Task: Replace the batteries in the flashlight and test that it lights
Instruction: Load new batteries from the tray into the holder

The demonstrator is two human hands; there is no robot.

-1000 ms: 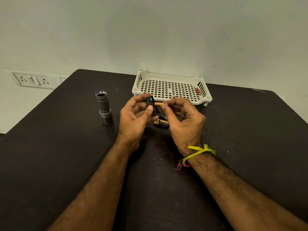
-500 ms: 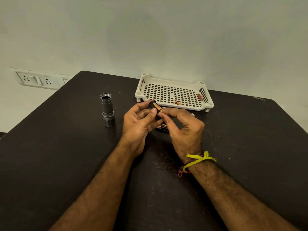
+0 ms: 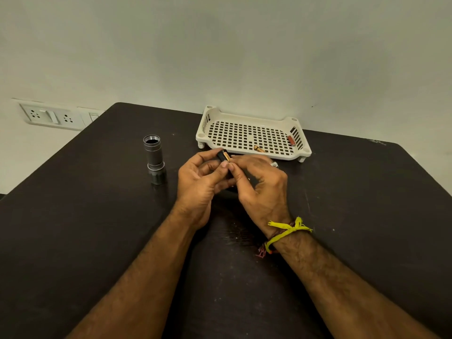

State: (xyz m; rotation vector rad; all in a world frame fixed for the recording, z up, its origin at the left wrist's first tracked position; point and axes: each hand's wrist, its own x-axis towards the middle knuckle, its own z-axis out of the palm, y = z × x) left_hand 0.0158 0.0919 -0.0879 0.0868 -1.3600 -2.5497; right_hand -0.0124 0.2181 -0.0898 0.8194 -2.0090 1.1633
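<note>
Two sockets (image 3: pixel 50 116) are sitting on the wall at far left. Our ribbed metal flashlight body (image 3: pixel 154 159) is standing upright, open-ended, on the matte dark table (image 3: pixel 73 216). Our left hand (image 3: pixel 198 182) is gripping the black battery holder (image 3: pixel 223 157); our right hand (image 3: pixel 259 182) is pinching it too. Beyond, a perforated plastic tray (image 3: pixel 252 123) is holding a copper battery (image 3: pixel 259 149).

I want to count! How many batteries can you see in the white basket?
2. A gold battery lies near the white basket's front edge, and a red battery lies by its right wall. The hands may hide others outside the basket.
</note>
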